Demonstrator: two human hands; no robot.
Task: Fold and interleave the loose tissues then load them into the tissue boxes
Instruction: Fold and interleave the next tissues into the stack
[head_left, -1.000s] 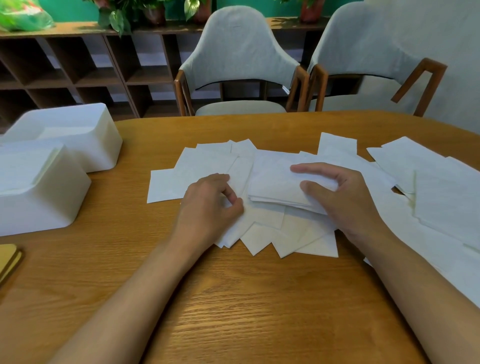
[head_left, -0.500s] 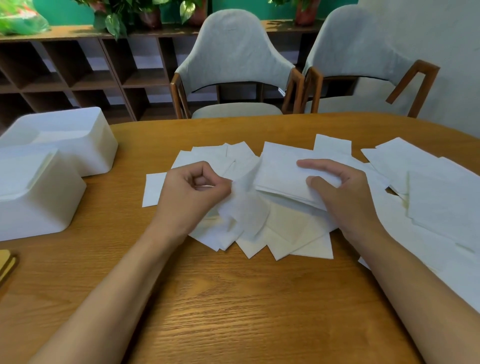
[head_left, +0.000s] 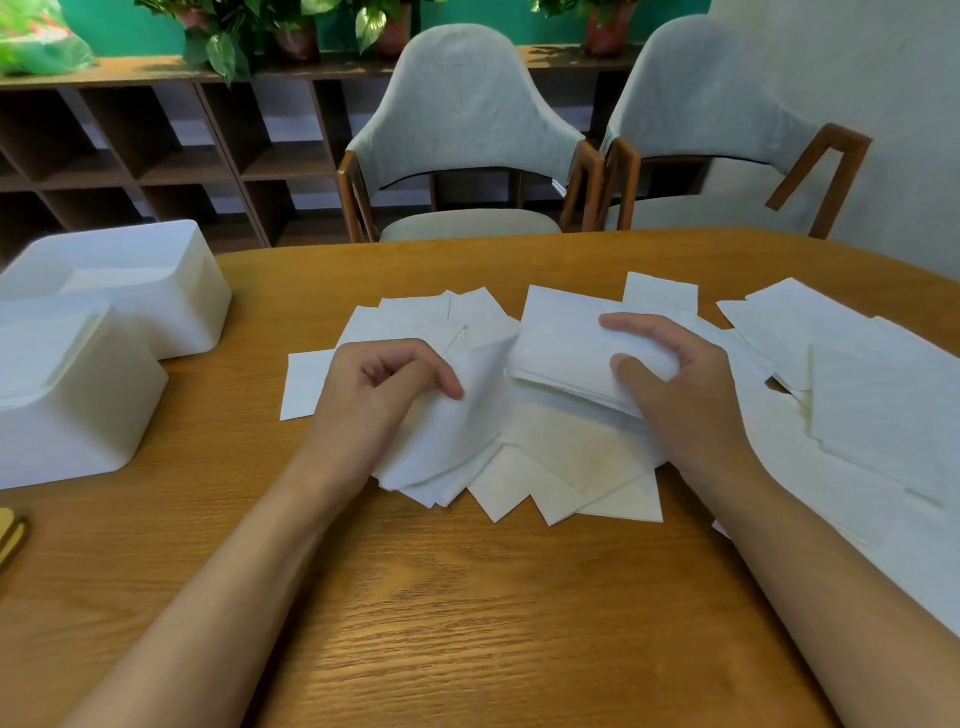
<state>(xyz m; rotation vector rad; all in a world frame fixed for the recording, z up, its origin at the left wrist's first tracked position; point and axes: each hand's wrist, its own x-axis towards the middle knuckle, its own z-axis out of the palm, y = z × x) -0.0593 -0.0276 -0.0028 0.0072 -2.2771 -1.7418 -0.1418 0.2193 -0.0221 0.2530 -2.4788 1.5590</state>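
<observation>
Several loose white tissues (head_left: 566, 467) lie fanned out across the middle of the wooden table (head_left: 467, 623). My left hand (head_left: 379, 395) pinches one loose tissue (head_left: 457, 431) by its upper edge and holds it lifted over the pile. My right hand (head_left: 670, 384) grips a stack of folded tissues (head_left: 561, 353), thumb on top and fingers over the far edge. Two white tissue boxes stand at the left: the nearer box (head_left: 72, 405) and the farther box (head_left: 130, 286), both upside down with their open bottoms up.
More loose tissues (head_left: 872, 405) cover the table's right side. Two grey chairs (head_left: 467, 140) stand behind the far edge, with a wooden shelf (head_left: 156, 156) and potted plants beyond. A yellowish object (head_left: 10, 535) lies at the left edge.
My left hand has picked a single tissue off the pile and raised it toward the folded stack. My right hand kept hold of the stack, lifting it slightly.
</observation>
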